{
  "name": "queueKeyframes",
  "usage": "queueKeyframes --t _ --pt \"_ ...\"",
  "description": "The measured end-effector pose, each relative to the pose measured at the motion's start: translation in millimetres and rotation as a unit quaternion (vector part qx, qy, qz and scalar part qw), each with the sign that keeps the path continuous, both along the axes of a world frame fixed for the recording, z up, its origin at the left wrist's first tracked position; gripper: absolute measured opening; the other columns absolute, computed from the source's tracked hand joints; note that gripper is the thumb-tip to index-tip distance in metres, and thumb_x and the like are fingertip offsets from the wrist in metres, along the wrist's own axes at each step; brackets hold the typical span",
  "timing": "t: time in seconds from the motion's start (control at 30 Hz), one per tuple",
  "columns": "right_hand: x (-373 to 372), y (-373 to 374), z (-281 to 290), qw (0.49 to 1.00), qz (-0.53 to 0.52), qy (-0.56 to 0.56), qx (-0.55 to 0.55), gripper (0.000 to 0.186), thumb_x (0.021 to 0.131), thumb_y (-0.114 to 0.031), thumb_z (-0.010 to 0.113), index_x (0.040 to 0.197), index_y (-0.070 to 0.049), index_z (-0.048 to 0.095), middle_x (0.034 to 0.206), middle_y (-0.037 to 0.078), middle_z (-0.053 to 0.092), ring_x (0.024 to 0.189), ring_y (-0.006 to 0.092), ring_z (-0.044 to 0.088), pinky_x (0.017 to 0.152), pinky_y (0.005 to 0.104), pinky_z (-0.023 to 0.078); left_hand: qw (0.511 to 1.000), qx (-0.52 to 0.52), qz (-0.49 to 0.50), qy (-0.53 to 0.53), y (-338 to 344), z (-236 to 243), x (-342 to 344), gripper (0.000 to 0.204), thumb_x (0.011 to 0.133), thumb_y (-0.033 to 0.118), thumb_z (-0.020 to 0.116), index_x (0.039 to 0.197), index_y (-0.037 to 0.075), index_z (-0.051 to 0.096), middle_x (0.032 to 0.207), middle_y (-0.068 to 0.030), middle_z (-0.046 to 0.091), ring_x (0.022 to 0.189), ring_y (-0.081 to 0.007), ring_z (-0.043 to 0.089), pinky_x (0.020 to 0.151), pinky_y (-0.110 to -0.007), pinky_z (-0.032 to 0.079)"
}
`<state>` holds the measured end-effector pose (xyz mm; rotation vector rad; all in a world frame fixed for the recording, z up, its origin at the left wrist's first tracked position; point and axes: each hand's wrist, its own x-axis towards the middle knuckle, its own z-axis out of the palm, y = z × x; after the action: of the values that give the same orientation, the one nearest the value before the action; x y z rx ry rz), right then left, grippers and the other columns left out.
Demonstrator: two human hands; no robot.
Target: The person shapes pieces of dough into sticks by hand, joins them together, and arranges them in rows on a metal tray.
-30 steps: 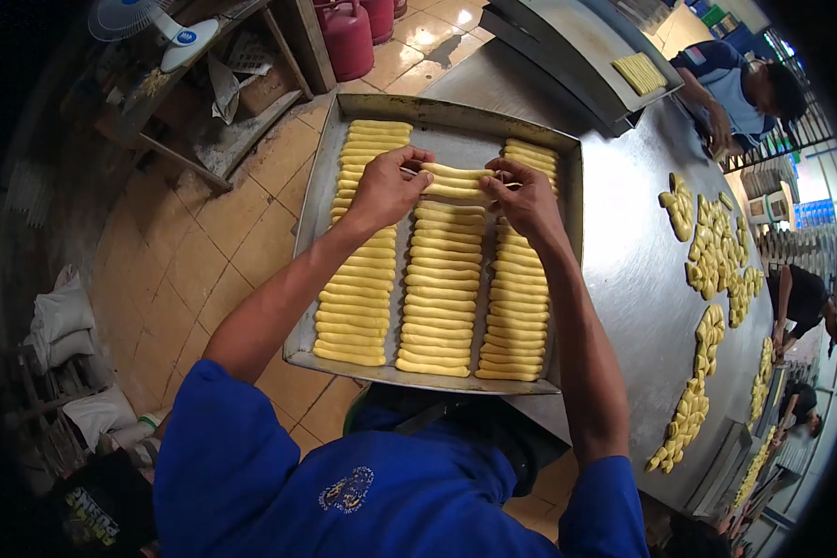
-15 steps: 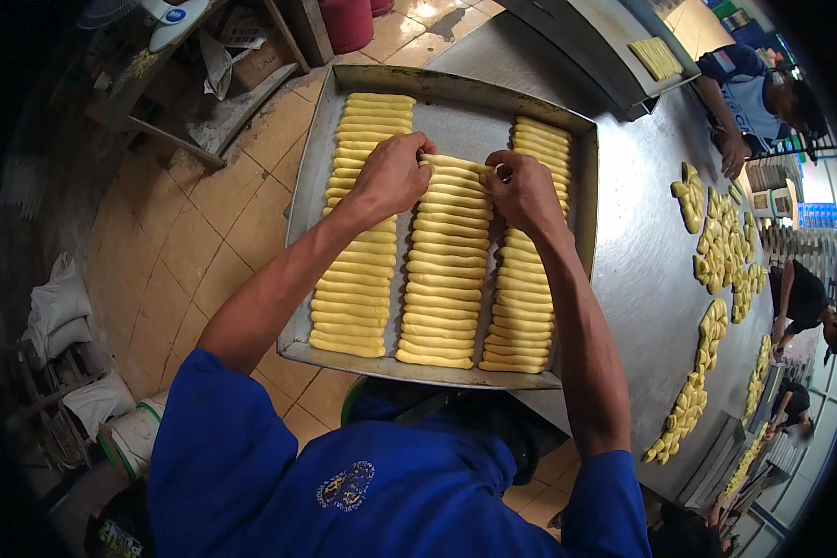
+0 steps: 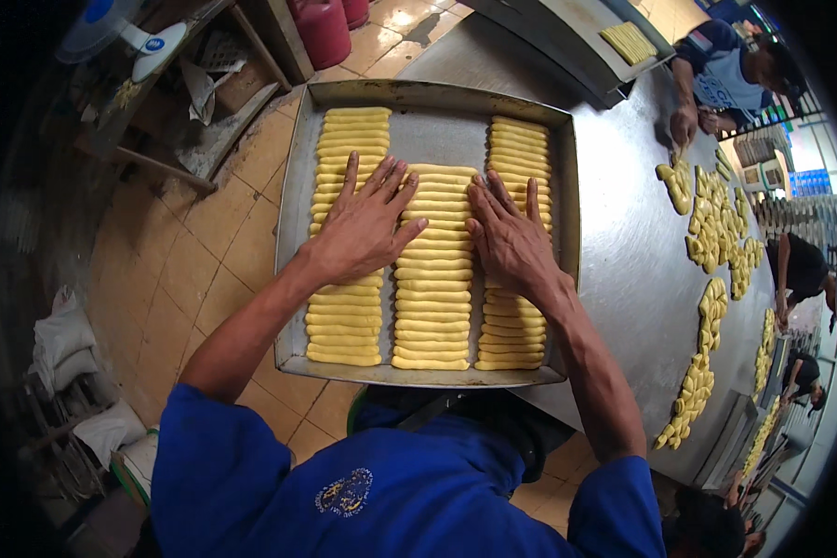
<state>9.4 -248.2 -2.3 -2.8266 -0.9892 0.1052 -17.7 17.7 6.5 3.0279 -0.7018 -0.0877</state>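
Note:
A large square metal tray (image 3: 563,363) holds three columns of pale yellow dough strips (image 3: 431,325), laid crosswise; the middle column starts lower than the side ones, below a bare patch of tray bottom. My left hand (image 3: 363,223) lies palm down with spread fingers over the left column and the left ends of the middle strips. My right hand (image 3: 507,228) also lies flat, fingers apart, across the right ends of the middle column and the right column. Both hands appear to touch the dough, and neither holds anything.
A steel worktable (image 3: 614,307) bears dough pieces (image 3: 693,400) and a second tray (image 3: 628,46). A co-worker (image 3: 725,74) handles dough at upper right; others work farther down. Upper left are a fan (image 3: 153,56), wooden shelving and pink cylinders (image 3: 321,37). Sacks (image 3: 60,344) sit at left.
My hands let go of the strips at the top of the middle column, moved down and spread flat over the rows. The strip at the top now lies in line with the others.

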Motion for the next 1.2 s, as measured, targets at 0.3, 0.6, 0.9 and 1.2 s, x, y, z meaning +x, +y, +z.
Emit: queueKeyframes --t 0.3,0.6,0.9,1.2 --pt "-21 16 -4 0.982 -0.13 0.046 0.133 0.055 0.107 -0.02 0.04 0.152 0.011 0.037 0.157 0.029 0.046 0.161 0.039 0.016 0.132 0.0567 0.001 0.653 -0.649 0.207 0.332 -5 7 7 0.094 0.11 0.063 0.03 0.164 -0.01 0.005 0.174 -0.0268 0.005 0.163 -0.0325 0.008 0.133 -0.041 0.01" --pt "-11 14 -3 0.978 -0.129 0.005 0.162 0.058 0.097 -0.013 0.045 0.15 0.011 0.04 0.158 0.027 0.045 0.159 0.0381 0.024 0.129 0.0651 0.0 0.736 -0.583 0.176 0.294 -5 1 6 0.084 0.113 0.059 0.026 0.164 -0.007 0.017 0.174 -0.0249 0.013 0.163 -0.0348 0.005 0.132 -0.046 0.012" --pt "-16 -4 -10 0.992 -0.065 -0.064 0.092 0.06 0.104 -0.023 0.036 0.156 0.006 0.041 0.164 0.018 0.043 0.16 0.0296 0.025 0.13 0.0613 -0.004 0.942 -0.301 0.058 0.137 -13 5 -9 0.072 0.116 0.045 0.023 0.163 -0.009 0.016 0.172 -0.0283 0.014 0.162 -0.0373 0.008 0.133 -0.042 0.008" --pt "-56 8 4 0.992 -0.101 -0.005 0.074 0.06 0.106 -0.027 0.04 0.153 0.012 0.04 0.162 0.027 0.042 0.159 0.0331 0.026 0.13 0.0601 -0.003 0.591 -0.692 0.224 0.349 -21 9 23 0.102 0.108 0.07 0.021 0.162 -0.013 -0.003 0.172 -0.0318 -0.003 0.163 -0.0351 0.0 0.133 -0.041 0.004"
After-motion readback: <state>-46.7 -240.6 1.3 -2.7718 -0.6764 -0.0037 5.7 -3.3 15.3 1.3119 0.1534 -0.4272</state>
